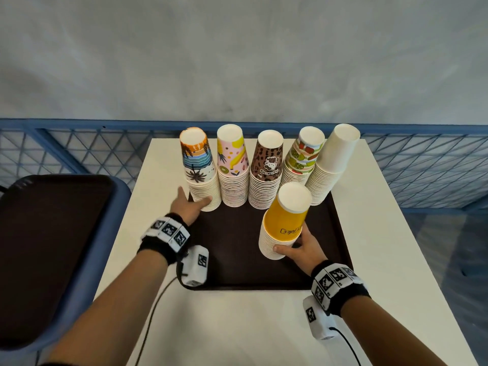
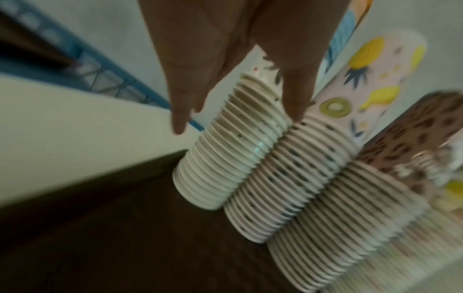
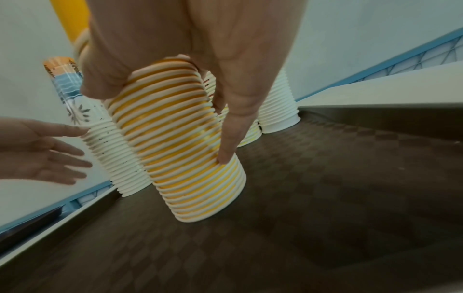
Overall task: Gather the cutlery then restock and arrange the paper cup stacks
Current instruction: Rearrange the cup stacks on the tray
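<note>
A dark brown tray point(image 1: 237, 262) lies on the white table point(image 1: 237, 328). Along its back edge stand upside-down paper cup stacks: palm-print point(image 1: 199, 167), pink fruit point(image 1: 233, 165), leopard point(image 1: 265, 170), green-and-red fruit point(image 1: 301, 159) and plain white point(image 1: 330, 165). In front of them stands a yellow stack point(image 1: 286, 217), and my right hand point(image 1: 295, 245) grips its lower part with thumb and fingers round it point(image 3: 180, 148). My left hand point(image 1: 194, 204) is open, fingers straight, touching the lower rims of the palm-print stack point(image 2: 225, 158). No cutlery is in view.
A second dark tray point(image 1: 52, 247) sits on a blue stand left of the table. A blue mesh railing point(image 1: 422, 167) runs behind the table, with a grey wall beyond. Cables hang from both wrist cameras over the table's near part.
</note>
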### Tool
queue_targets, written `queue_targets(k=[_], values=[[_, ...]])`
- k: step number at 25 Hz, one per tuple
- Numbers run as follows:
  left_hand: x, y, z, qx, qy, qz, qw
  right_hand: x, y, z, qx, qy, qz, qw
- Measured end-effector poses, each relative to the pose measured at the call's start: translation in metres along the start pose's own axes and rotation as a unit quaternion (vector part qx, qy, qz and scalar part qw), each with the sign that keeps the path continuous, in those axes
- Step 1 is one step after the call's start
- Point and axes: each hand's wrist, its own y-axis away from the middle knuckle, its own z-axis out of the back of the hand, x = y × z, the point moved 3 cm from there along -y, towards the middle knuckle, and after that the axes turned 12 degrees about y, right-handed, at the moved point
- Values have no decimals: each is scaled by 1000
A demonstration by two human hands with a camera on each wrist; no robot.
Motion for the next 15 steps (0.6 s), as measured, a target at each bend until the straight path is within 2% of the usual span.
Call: queue_targets(k=[2, 4, 8, 10, 12, 15], values=[[17, 29, -12, 72, 37, 50, 995, 7, -6, -12, 18, 4, 6, 1000], [26, 59, -21, 138, 95, 64, 984, 18, -12, -28, 35, 6, 13, 999], [21, 83, -18, 194, 114, -67, 972, 45, -21, -70, 65, 0, 58, 996], [15, 83, -14, 163, 89, -109, 977, 57, -30, -98, 72, 19, 78, 994], [7, 77, -1, 82, 58, -137, 986, 71, -37, -118, 74, 53, 69, 993], [5, 64, 19, 10, -9, -142, 990, 84, -44, -130, 98, 118, 41, 987]])
